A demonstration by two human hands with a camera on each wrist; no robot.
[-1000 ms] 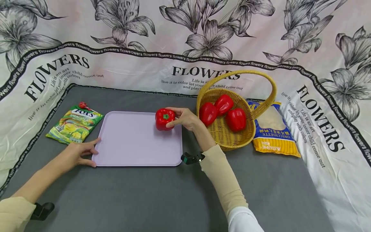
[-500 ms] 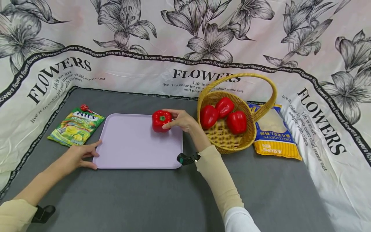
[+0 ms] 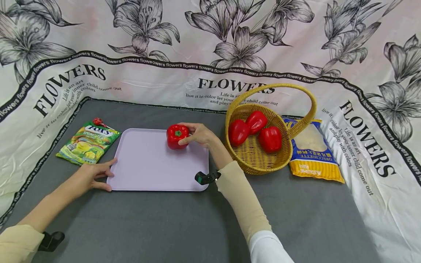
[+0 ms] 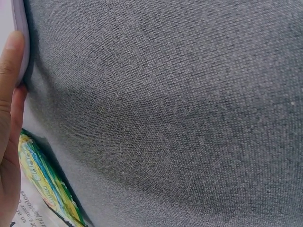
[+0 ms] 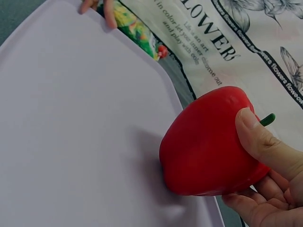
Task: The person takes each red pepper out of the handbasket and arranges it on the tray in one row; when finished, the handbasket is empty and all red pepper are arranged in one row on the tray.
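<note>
My right hand (image 3: 200,135) grips a red bell pepper (image 3: 174,136) between thumb and fingers over the back right part of a pale purple tray (image 3: 144,164). In the right wrist view, the pepper (image 5: 208,146) lies tilted on its side, green stem toward the palm, a shadow on the tray beside it. Whether it touches the tray I cannot tell. My left hand (image 3: 92,177) rests its fingertips and thumb against the tray's left edge near the front corner. In the left wrist view, a straight digit touches the tray rim (image 4: 22,52).
A yellow wicker basket (image 3: 261,169) with a tall handle holds three red bell peppers (image 3: 270,139), right of the tray. Behind its right side lies a blue and yellow pasta bag (image 3: 315,160). A green candy bag (image 3: 88,142) lies left of the tray. Flowered cloth borders the grey tabletop (image 3: 158,226).
My right hand has carried the bell pepper a little leftward over the tray. My left hand stays at the tray's left edge. The whole head view has shifted slightly.
</note>
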